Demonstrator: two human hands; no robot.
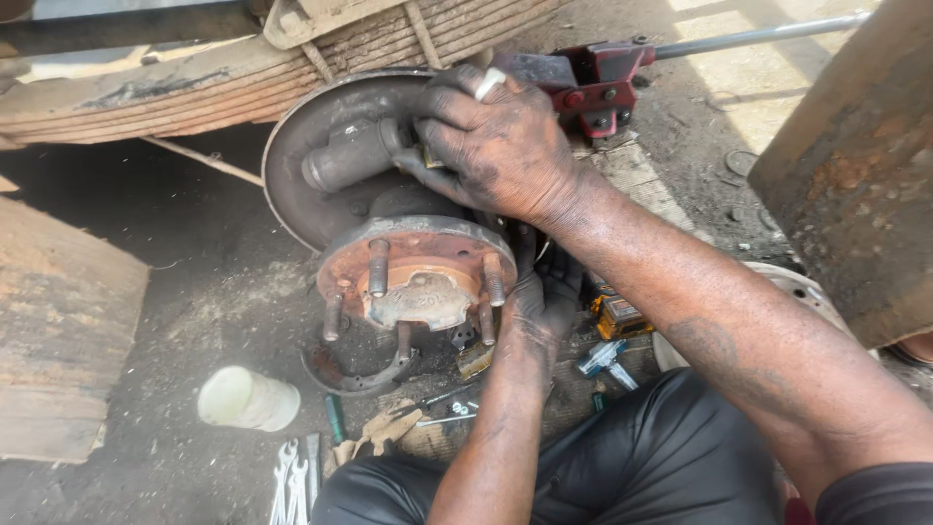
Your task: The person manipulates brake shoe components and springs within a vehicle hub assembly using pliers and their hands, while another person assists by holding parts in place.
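the wheel cylinder (pixel 352 153) sits in the upper middle of the frame, fixed to the round backing plate (pixel 292 165) above the rusty wheel hub (pixel 418 272). its long axis runs across the frame, slightly tilted, with the rounded free end pointing to the lower left and the other end buried under the right hand (pixel 491 146). that hand lies just to the right of the cylinder and touches it, fingers curled closed around its right end and a small brass-coloured part. the left hand (pixel 539 301) is lower, at the right of the hub and partly behind it; whether it is open or gripping cannot be told. so the right hand is the nearer one. the hub's studs (pixel 378 267) point out toward the camera. a red jack (pixel 593 83) stands behind, its handle pointing to the upper right. on the ground at lower left lie a white cup (pixel 248 399) and spanners (pixel 292 476).
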